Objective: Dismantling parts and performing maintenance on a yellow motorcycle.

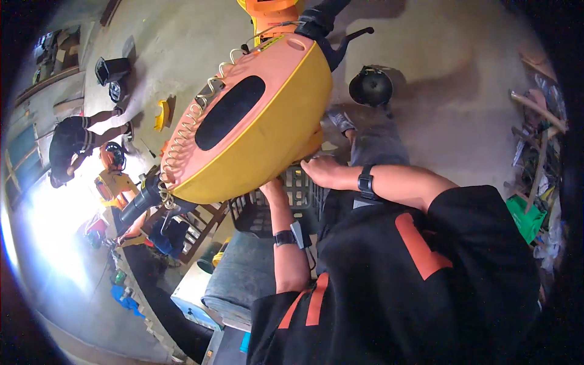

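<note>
A large pink-and-yellow machine housing (280, 115) with a black oval panel, a coiled pale cable (188, 125) and black tubular fittings spans the upper middle. My right hand (322, 170) is at its lower right underside, beside an orange part (310, 143), fingers curled on something I cannot make out. My left hand (272, 190) reaches up beneath the yellow edge, its fingers hidden by the housing. Below both hands sits a black slatted plastic crate (246, 216).
A black bowl (371, 82) lies on the concrete floor (438, 121) at upper right. Another person (70, 143) bends at left near orange machinery (109, 179). Wooden sticks and a green bag (523, 216) line the right side. A grey padded surface (237, 280) is below the crate.
</note>
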A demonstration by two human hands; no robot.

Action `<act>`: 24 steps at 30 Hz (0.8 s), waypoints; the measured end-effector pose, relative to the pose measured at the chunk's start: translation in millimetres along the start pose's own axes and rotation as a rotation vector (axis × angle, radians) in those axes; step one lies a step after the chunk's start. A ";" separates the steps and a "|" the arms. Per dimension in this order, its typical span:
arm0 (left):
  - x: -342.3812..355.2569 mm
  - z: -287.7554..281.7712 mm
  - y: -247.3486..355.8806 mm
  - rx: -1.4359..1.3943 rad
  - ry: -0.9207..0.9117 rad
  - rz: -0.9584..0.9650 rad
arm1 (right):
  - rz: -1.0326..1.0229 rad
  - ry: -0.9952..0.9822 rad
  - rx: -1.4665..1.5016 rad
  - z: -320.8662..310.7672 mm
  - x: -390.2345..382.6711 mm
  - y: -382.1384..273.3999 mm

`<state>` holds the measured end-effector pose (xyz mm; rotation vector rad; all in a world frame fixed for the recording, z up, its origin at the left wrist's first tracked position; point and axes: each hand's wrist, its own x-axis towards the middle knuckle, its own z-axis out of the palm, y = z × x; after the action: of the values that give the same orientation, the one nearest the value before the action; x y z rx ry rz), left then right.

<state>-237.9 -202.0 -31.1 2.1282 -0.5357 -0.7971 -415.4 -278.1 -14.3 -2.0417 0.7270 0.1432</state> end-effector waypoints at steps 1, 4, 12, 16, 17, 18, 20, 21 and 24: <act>1.2 -1.1 4.6 -0.124 0.000 -0.172 | 0.000 -0.022 -0.012 -5.3 1.3 -2.2; -2.0 5.8 -0.3 -0.067 0.068 -0.045 | 0.007 -0.015 -0.041 -2.0 0.4 1.6; 5.1 -11.8 -35.6 0.079 0.038 0.114 | -0.013 -0.013 -0.015 -3.4 -3.6 -0.6; 6.0 -16.8 -37.3 0.169 -0.009 0.103 | -0.010 0.117 0.008 5.2 -8.0 -3.2; 3.1 -10.5 -20.7 0.093 -0.015 0.017 | 0.013 0.157 0.031 7.7 -8.3 -2.7; -1.0 -3.8 1.7 0.021 -0.014 -0.068 | 0.015 0.150 0.014 11.6 -8.9 -1.9; -13.8 9.4 42.1 -0.182 0.004 -0.262 | 0.006 0.129 -0.027 19.5 -8.8 -1.2; -12.7 7.9 39.2 -0.180 -0.017 -0.257 | 0.010 0.109 0.042 16.8 -7.6 -1.0; -6.1 -5.4 9.1 -0.255 -0.123 -0.276 | -0.016 0.187 0.033 14.5 -7.8 -1.5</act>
<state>-239.5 -200.9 -19.1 1.9471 -0.1894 -1.0948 -418.3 -262.4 -18.3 -2.0471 0.8223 -0.0690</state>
